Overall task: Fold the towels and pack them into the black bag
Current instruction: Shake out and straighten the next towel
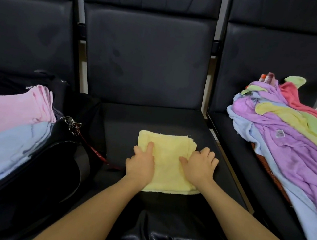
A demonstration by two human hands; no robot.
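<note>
Yellow folded towel (pixel 165 160) on middle seat (pixel 125 119); left hand (pixel 141 162), right hand (pixel 199 167) pressing flat.

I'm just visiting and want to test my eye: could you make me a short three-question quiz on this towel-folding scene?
1. True or false: both hands rest on the folded pale yellow terry towel.
2. Which side holds the loose heap of unfolded coloured towels: A left, B right?
3. What colour is the folded towel above the light blue folded towels at the black fabric bag?

Key: 1 true; 2 B; 3 pink.
</note>
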